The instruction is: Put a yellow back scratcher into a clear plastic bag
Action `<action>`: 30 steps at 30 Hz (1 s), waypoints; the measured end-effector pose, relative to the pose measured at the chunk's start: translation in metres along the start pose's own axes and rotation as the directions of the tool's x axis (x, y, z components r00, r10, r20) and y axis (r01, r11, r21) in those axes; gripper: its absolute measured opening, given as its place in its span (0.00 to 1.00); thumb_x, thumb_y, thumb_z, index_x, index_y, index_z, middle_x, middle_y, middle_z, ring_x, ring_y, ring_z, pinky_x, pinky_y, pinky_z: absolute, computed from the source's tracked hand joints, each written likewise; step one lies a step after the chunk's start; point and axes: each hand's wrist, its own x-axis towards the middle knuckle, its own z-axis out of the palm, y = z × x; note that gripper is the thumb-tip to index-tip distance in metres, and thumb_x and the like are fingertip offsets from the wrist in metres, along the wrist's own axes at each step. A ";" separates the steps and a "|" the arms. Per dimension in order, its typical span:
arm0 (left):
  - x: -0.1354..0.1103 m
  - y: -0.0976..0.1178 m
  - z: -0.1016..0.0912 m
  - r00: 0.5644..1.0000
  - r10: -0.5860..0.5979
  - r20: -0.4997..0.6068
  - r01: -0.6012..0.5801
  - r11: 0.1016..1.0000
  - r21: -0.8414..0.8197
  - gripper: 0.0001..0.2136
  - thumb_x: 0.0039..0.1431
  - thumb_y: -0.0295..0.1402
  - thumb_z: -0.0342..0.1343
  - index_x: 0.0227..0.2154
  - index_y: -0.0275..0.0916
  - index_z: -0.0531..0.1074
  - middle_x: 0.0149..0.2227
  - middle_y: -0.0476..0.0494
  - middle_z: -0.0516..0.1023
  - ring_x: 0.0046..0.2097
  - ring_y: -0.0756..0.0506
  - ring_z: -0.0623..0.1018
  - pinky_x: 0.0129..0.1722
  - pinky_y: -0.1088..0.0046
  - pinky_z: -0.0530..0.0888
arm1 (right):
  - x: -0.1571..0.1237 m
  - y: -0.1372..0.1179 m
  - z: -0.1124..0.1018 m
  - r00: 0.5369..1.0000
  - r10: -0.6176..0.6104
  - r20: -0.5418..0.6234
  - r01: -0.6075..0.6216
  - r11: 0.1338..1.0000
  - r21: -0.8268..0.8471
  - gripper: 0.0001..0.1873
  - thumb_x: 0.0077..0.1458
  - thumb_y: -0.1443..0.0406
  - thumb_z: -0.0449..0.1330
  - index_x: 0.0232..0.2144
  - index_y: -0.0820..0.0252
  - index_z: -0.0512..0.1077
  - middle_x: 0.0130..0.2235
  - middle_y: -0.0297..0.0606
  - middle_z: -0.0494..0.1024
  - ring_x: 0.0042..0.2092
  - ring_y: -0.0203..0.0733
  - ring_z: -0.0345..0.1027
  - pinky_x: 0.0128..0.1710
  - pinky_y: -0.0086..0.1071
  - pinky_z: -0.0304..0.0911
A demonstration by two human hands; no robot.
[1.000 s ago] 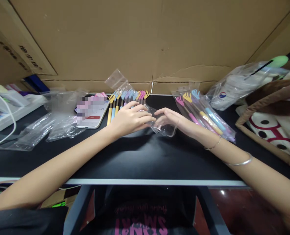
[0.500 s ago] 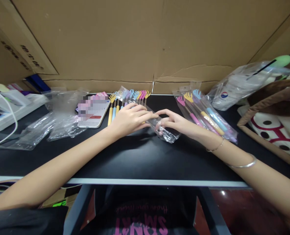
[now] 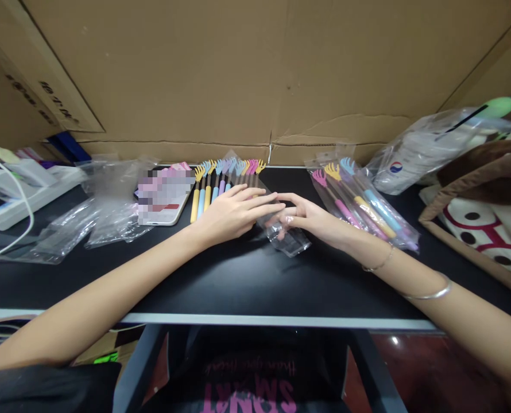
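My left hand (image 3: 233, 213) lies over the lower part of a row of telescopic back scratchers (image 3: 220, 180) with yellow, blue, purple and pink claws. Its fingers are stretched out to the right, and their tips meet the fingers of my right hand (image 3: 301, 213). Bent fingers of the right hand grip a clear plastic bag (image 3: 290, 244), which slants across the table between both hands. What is under my left palm is hidden. Beyond my right wrist lie bagged back scratchers (image 3: 370, 211) with pink, yellow and blue claws.
Clear bags (image 3: 113, 212) are heaped at the left beside a phone (image 3: 169, 211). A white power strip (image 3: 35, 198) with a cable is at far left. On the right stand a bagged cup (image 3: 410, 163) and a cloth bag (image 3: 475, 229). Cardboard (image 3: 238, 74) walls the back.
The clear bag's near end has shifted slightly toward me and flattened. My left fingers have straightened and moved a little right, and more back scratcher handles show.
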 end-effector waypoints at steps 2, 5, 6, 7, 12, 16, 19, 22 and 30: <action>0.000 0.000 -0.001 1.000 -0.010 -0.001 0.010 1.000 0.003 0.23 0.63 0.25 0.52 0.61 0.43 0.65 0.62 0.46 0.69 0.59 0.42 0.72 0.57 0.59 0.69 | 0.000 0.000 0.001 1.000 -0.001 0.002 0.001 1.000 -0.007 0.30 0.56 0.62 0.64 0.56 0.59 0.57 0.40 0.37 0.83 0.31 0.37 0.77 0.44 0.38 0.69; 0.000 -0.002 -0.002 1.000 -0.015 -0.006 0.015 1.000 0.019 0.22 0.65 0.27 0.52 0.62 0.43 0.64 0.62 0.45 0.69 0.59 0.41 0.72 0.59 0.58 0.67 | 0.001 0.000 0.003 0.999 -0.006 0.032 0.006 1.000 -0.017 0.26 0.55 0.62 0.65 0.52 0.57 0.59 0.38 0.33 0.81 0.31 0.37 0.77 0.42 0.38 0.70; 0.000 -0.003 -0.002 1.000 -0.012 -0.007 0.012 1.000 0.022 0.22 0.65 0.28 0.52 0.62 0.43 0.64 0.62 0.45 0.69 0.59 0.41 0.72 0.59 0.58 0.67 | 0.001 0.000 0.003 0.999 -0.011 0.044 0.012 1.000 -0.026 0.25 0.55 0.62 0.65 0.50 0.57 0.60 0.37 0.32 0.81 0.31 0.37 0.77 0.42 0.37 0.70; -0.001 -0.003 -0.002 1.000 -0.008 -0.011 0.009 1.000 0.023 0.22 0.66 0.28 0.52 0.61 0.43 0.65 0.62 0.45 0.70 0.58 0.41 0.73 0.59 0.58 0.67 | 0.001 0.000 0.004 0.998 -0.015 0.055 0.017 0.999 -0.039 0.24 0.55 0.62 0.65 0.50 0.57 0.60 0.36 0.31 0.80 0.31 0.37 0.77 0.42 0.37 0.70; 0.000 -0.005 -0.001 0.998 0.018 -0.062 -0.015 0.999 0.041 0.16 0.67 0.29 0.51 0.56 0.43 0.69 0.57 0.47 0.75 0.55 0.43 0.75 0.57 0.61 0.68 | 0.002 0.004 0.005 0.997 -0.038 0.067 0.043 0.996 -0.083 0.22 0.55 0.62 0.64 0.48 0.56 0.59 0.31 0.26 0.76 0.31 0.36 0.76 0.40 0.36 0.69; 0.003 -0.004 -0.004 0.992 0.038 -0.117 -0.029 0.996 0.079 0.10 0.67 0.29 0.52 0.47 0.42 0.74 0.51 0.48 0.79 0.52 0.45 0.76 0.53 0.66 0.69 | 0.002 0.004 0.005 0.998 -0.056 0.039 0.060 0.993 -0.102 0.22 0.54 0.61 0.65 0.47 0.56 0.60 0.32 0.27 0.75 0.31 0.35 0.74 0.39 0.34 0.69; 0.004 -0.003 -0.007 0.992 0.038 -0.120 -0.025 0.994 0.104 0.09 0.67 0.29 0.51 0.45 0.42 0.74 0.49 0.47 0.79 0.50 0.45 0.76 0.48 0.68 0.70 | 0.001 0.003 0.007 0.998 -0.062 0.018 0.064 0.991 -0.121 0.22 0.53 0.61 0.65 0.46 0.56 0.61 0.34 0.28 0.75 0.32 0.34 0.74 0.39 0.34 0.69; 0.004 -0.001 -0.008 0.993 0.016 -0.119 0.001 0.991 0.137 0.10 0.68 0.30 0.50 0.46 0.45 0.74 0.44 0.46 0.79 0.43 0.46 0.77 0.41 0.69 0.69 | 0.000 0.004 0.008 0.997 -0.071 0.006 0.071 0.987 -0.146 0.21 0.54 0.60 0.65 0.46 0.55 0.61 0.35 0.30 0.75 0.32 0.34 0.73 0.39 0.34 0.69; 0.002 0.004 -0.007 0.992 -0.048 -0.120 0.072 0.977 0.203 0.10 0.69 0.33 0.47 0.43 0.45 0.75 0.30 0.48 0.74 0.33 0.48 0.74 0.28 0.72 0.64 | 0.005 0.012 0.011 0.979 -0.193 -0.070 0.178 0.968 -0.178 0.22 0.52 0.60 0.65 0.46 0.54 0.60 0.35 0.30 0.72 0.32 0.34 0.72 0.37 0.33 0.70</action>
